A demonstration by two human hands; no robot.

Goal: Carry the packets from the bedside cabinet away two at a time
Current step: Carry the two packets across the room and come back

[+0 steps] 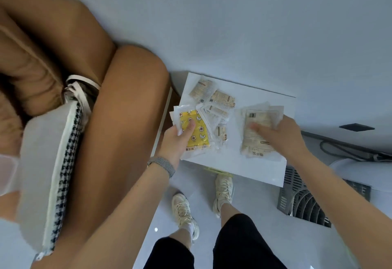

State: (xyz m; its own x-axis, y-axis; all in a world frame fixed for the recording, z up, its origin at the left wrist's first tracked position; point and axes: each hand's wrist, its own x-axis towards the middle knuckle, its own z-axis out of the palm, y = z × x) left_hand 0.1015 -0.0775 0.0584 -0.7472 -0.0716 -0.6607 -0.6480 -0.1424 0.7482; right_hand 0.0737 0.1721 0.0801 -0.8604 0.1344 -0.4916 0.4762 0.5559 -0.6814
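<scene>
A white bedside cabinet (263, 169) stands in front of me with several clear packets on its top. My left hand (177, 141) grips a yellow flower-patterned packet (198, 132) at the cabinet's left edge, thumb pressed on its face. My right hand (280, 130) grips a beige packet (257, 139) on the right side, thumb on top and fingers curled round its far edge. Several small beige packets (220, 101) lie between and behind the two, overlapping each other.
A brown padded headboard (118, 124) and a white pillow with a houndstooth edge (48, 169) fill the left. A dark slatted grille (303, 200) and cables (347, 149) sit on the floor to the right. My feet in pale shoes (222, 190) stand on the light floor below the cabinet.
</scene>
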